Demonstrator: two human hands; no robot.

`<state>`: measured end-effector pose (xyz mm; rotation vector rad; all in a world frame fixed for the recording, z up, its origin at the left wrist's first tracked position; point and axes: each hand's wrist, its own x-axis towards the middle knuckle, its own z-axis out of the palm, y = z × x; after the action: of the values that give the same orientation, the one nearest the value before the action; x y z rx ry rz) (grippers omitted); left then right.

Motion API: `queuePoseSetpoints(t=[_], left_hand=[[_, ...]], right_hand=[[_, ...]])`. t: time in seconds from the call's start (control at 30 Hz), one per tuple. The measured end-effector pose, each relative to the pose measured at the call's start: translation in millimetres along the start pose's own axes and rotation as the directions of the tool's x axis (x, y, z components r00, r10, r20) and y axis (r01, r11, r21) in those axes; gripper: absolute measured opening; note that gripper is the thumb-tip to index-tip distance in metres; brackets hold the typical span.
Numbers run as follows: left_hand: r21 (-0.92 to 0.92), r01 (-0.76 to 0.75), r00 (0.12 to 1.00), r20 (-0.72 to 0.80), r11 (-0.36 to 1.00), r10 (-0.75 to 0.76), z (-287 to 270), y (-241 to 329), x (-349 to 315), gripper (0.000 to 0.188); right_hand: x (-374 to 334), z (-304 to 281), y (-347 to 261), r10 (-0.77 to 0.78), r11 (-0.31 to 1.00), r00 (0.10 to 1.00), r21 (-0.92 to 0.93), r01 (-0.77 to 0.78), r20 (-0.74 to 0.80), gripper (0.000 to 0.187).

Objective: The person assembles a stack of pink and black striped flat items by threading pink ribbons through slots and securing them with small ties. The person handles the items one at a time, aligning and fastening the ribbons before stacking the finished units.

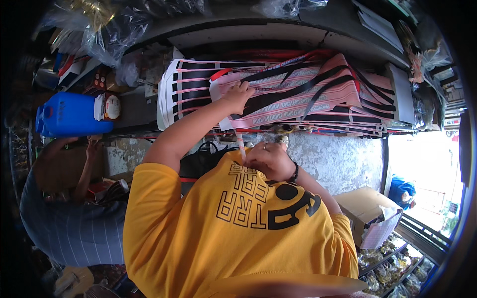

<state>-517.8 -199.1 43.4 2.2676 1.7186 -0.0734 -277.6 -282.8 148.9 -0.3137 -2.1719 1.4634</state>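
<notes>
A broad stack of pink-and-black printed ribbon strips (293,89) lies across the bench in front of me, with loose black bands running over it. My left hand (238,97) rests on the left part of this stack, its fingers bent down and closed on the ribbon. A narrow pale pink strip (241,141) hangs over the bench edge toward my chest. Close to my shirt, my right hand (271,160) is closed at the lower end of that strip; its fingertips are partly hidden. It wears a ring and a dark bracelet.
A blue plastic jerrycan (74,114) stands left on the bench beside a small round container (113,107). Another person in a dark striped shirt (74,223) is at the lower left. An opened cardboard box (365,211) stands right. Clear plastic bags (117,37) hang above.
</notes>
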Motion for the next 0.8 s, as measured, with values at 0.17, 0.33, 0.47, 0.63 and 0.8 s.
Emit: queuePoseSetpoints(t=[0.17, 0.33, 0.47, 0.63, 0.8], left_hand=[[-0.075, -0.04, 0.998, -0.048, 0.996, 0.037, 9.4, -0.2, -12.5, 0.056], [-0.302, -0.049, 0.999, -0.006, 0.952, 0.05, 16.9, 0.7, -20.6, 0.032], [-0.373, 0.063, 0.98, 0.201, 0.926, 0.014, 12.6, 5.0, -17.9, 0.052], [-0.33, 0.088, 0.928, 0.371, 0.94, 0.043, 7.7, 8.5, -9.5, 0.075], [-0.339, 0.079, 0.913, 0.403, 0.938, 0.069, 8.6, 3.5, -10.2, 0.069]], right_hand=[[-1.9, -2.0, 3.6, 0.104, 0.963, 0.977, -0.228, -0.145, -0.184, 0.011], [-3.6, -3.6, 6.2, 0.053, 0.949, 0.924, -0.268, -0.164, -0.378, 0.018], [11.6, -8.8, 5.5, -0.098, 0.939, 0.91, -0.341, -0.05, -0.402, 0.024], [25.8, -4.9, -1.4, -0.062, 0.925, 0.933, -0.371, -0.08, -0.356, 0.023], [30.3, -3.9, -1.3, -0.091, 0.918, 0.932, -0.391, -0.057, -0.351, 0.021]])
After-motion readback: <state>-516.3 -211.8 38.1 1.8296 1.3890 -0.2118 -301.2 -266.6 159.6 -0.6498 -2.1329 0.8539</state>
